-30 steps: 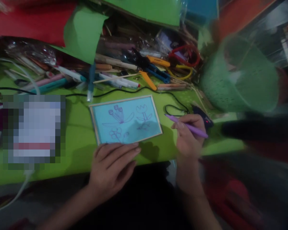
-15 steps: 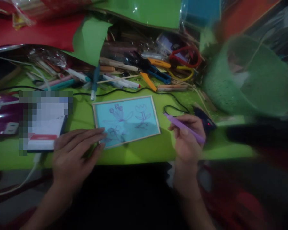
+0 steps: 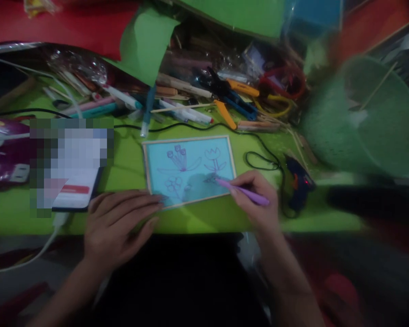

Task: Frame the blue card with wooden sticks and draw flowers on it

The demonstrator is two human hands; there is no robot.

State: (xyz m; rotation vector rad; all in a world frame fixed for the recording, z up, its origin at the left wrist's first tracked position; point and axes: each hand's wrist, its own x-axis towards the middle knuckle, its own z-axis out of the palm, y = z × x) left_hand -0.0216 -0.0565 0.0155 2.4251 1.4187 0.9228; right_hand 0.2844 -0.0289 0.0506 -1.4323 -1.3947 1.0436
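A blue sheet in a thin wooden frame (image 3: 197, 156) lies on the green table in front of me, with flowers drawn on it in purple lines. My right hand (image 3: 259, 200) pinches a purple pen (image 3: 250, 195), its tip at the sheet's right part, just under the tulip drawing. Whether the tip touches the sheet I cannot tell. At the lower left corner of the frame, my left hand (image 3: 119, 222) lies with fingers stretched out, the fingertips over the edge. Nothing shows in that hand.
A phone (image 3: 77, 168) with a white cable is at the left, beside a purple power strip (image 3: 7, 159). Pens, scissors (image 3: 282, 81) and sticks are heaped behind the frame. A dark glue gun (image 3: 298, 184) and a green basket (image 3: 357, 122) stand at the right.
My right hand has moved left and brought the pen tip from beside the frame onto or over the sheet. My left hand stays at the corner. The whole view has shifted slightly.
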